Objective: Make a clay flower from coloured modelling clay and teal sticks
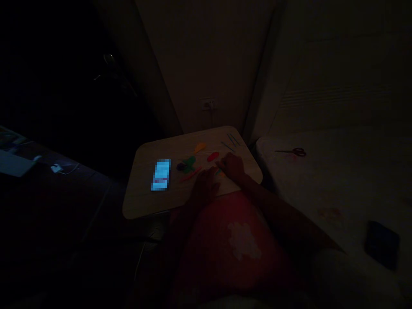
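Dim room, v. little light; small light-wood table (141,163) sits mid-frame, slightly left. R hand (233,167) is on its right part, just right of frame ctr, fingers bent w/ tips down nr the tabletop; can't tell if it's gripping anything. L hand (206,185) lies lower left of it at the table's near edge, fingers pointing up-right; too dark to tell if it's holding smth or just resting. Btwn the two, approx. frame ctr, are a small teal bit (219,171) & a small orange bit (222,174), partly hidden, nearest the R fingertips. Red piece (213,156) is just above, nr the R hand; pinkish strip (192,174) runs diagonally just left of the L hand. Further up-left: green piece (190,162) w/ a dark purple piece (180,166) at its left side, plus yellow-orange piece (200,147) nr the table's far edge. Thin sticks (233,140) lie at the table's upper-right corner. Lit phone (162,174), screen pixelated, is on the table's left half. Right of frame: scissors (293,152) on a pale surface (309,184), dark blue item (383,244) lower right. Wall outlet (207,103) w/ plug, upper ctr. Red cloth (212,244) covers the lap, bottom ctr.
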